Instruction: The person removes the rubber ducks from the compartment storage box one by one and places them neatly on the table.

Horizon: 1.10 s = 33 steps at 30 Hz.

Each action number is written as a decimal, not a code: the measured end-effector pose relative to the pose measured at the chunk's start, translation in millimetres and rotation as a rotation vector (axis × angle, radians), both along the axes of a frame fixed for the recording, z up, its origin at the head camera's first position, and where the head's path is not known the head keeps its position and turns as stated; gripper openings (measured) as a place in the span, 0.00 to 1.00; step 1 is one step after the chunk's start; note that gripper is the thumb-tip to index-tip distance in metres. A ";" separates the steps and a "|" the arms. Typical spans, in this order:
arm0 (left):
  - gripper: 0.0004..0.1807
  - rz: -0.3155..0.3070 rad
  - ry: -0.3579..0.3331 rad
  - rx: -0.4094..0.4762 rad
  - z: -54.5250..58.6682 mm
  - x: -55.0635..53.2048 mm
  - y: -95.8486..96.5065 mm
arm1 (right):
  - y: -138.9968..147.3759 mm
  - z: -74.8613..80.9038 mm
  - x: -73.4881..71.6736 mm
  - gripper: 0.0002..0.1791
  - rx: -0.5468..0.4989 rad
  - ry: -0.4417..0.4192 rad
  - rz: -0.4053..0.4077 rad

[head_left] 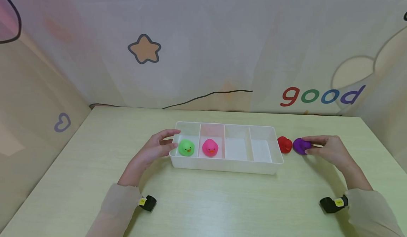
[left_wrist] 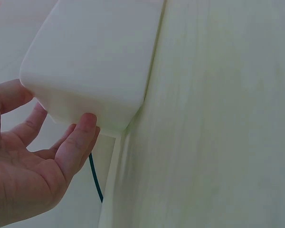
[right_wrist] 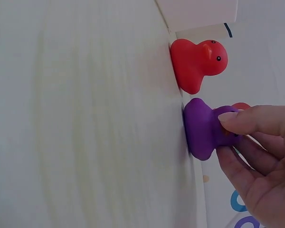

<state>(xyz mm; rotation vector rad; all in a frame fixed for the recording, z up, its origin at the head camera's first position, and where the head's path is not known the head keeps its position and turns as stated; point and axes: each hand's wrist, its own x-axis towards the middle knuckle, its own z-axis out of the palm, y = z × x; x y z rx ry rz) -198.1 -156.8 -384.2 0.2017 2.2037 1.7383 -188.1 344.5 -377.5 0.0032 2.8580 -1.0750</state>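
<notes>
Right hand [head_left: 329, 152] is pinching purple duck [head_left: 299, 146], right of frame; left hand [head_left: 157, 145] is gripping tray [head_left: 222, 165], centre; picking-up seems underway, next probably calling for lifting.

Two beige-sleeved forearms [head_left: 116, 212] reach toward the far edge of the pale wood-grain worktop [head_left: 222, 205]. The bare left hand [head_left: 156, 146] spreads its fingers; the bare right hand [head_left: 332, 151], nearer the right edge, pinches with thumb and fingertips.
</notes>
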 end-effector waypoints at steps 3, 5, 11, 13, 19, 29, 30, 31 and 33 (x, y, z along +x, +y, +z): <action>0.25 -0.002 0.000 0.003 -0.5 -0.5 -0.2 | -0.6 0.7 0.1 0.26 0.003 0.011 0.001; 0.26 -0.004 0.000 0.006 -0.8 -0.7 -0.3 | -1.7 2.3 0.9 0.27 0.000 0.024 -0.006; 0.26 -0.007 0.001 0.009 0.0 0.5 -0.3 | -0.9 3.6 -0.9 0.33 -0.100 0.087 -0.038; 0.25 -0.007 0.000 0.011 0.9 1.3 -0.5 | 0.6 1.1 -3.4 0.33 -0.131 0.096 -0.052; 0.25 -0.009 0.005 0.003 1.5 1.6 -1.6 | -6.9 3.5 -4.5 0.34 -0.171 0.094 -0.028; 0.25 -0.004 0.001 0.004 1.1 0.4 -0.9 | -50.7 32.7 10.9 0.32 -0.280 0.182 0.056; 0.25 0.001 -0.003 0.001 1.4 0.6 -0.6 | -54.9 34.9 12.5 0.32 -0.291 0.190 0.064; 0.25 0.000 -0.001 -0.004 1.5 0.8 -0.6 | -58.9 37.2 13.9 0.32 -0.304 0.195 0.073; 0.25 0.003 -0.004 -0.006 2.3 1.5 -0.6 | -66.4 40.0 15.8 0.31 -0.315 0.202 0.087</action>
